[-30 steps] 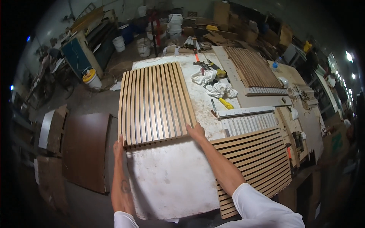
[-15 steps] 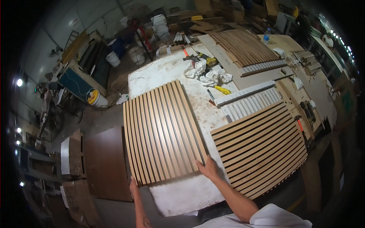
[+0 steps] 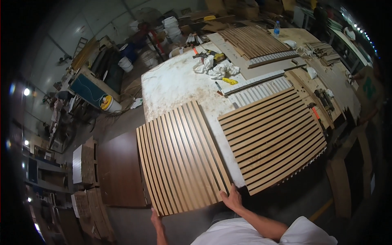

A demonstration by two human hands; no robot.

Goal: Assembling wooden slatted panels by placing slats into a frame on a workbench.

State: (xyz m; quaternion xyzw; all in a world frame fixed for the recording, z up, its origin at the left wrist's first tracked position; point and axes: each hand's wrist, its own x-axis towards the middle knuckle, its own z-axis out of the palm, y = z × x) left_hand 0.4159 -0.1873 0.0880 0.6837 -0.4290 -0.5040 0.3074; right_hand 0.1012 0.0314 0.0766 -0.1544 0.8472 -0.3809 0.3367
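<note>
A light wood slatted panel (image 3: 183, 159) is held between my two hands at its near end, reaching past the near edge of the white-topped table (image 3: 163, 85). My left hand (image 3: 156, 218) grips its near left corner; most of those fingers are hidden behind the panel. At the near right corner my right hand (image 3: 232, 198) is closed on the edge, thumb over the top. To the right lies a second slatted panel (image 3: 273, 141), its slats running crosswise. The held panel's far end is over the table; whether it touches the top I cannot tell.
Beyond are crumpled white cloths (image 3: 220, 68), a yellow-handled tool (image 3: 230, 81), a pale grooved strip (image 3: 261, 92) and a darker slatted panel (image 3: 257, 43). An orange-handled hammer (image 3: 314, 111) lies at right. A brown board (image 3: 122, 171) stands left, near cardboard boxes (image 3: 83, 163).
Both hands have drawn the slatted panel nearer to me, and its near end has come off the table's front edge. More white tabletop shows behind it. The view has shifted slightly.
</note>
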